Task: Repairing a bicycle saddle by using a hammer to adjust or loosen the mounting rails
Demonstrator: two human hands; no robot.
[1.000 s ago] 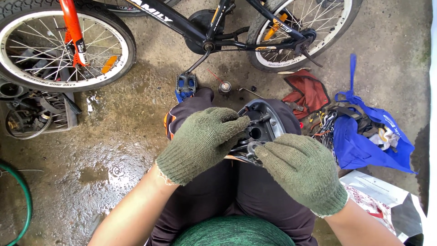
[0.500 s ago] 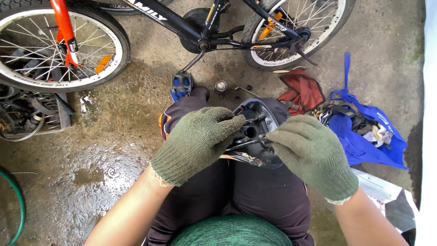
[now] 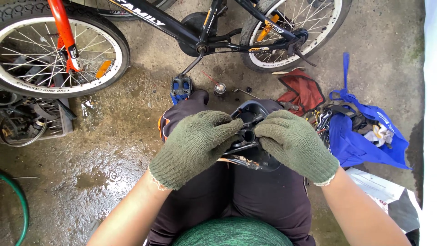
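While it rests upside down on my lap, the black bicycle saddle (image 3: 248, 136) is gripped from both sides: my gloved left hand (image 3: 195, 146) and right hand (image 3: 296, 143) are closed on its underside rails. Beyond my knees a bicycle (image 3: 191, 32) lies on wet concrete (image 3: 104, 150), a blue bag (image 3: 359, 132) at my right

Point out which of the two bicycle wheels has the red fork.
The wheel at far left: a red fork runs down across its spokes. The other wheel, top right, has only black frame tubes.
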